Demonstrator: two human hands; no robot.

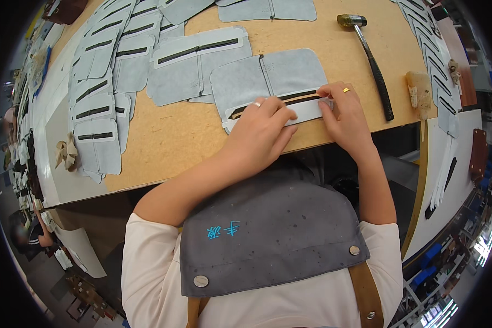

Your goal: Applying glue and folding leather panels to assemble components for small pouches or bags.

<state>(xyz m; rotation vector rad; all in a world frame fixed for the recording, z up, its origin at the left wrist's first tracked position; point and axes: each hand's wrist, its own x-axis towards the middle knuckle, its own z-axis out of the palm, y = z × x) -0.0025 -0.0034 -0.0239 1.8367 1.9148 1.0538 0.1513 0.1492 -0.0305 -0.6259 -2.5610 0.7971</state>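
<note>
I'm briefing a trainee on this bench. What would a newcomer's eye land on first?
Both hands, left hand and right hand, press a pale strip onto a grey panel at the board's near edge. Rows of matching grey pieces fan out on the left; a hammer lies on the right.
</note>
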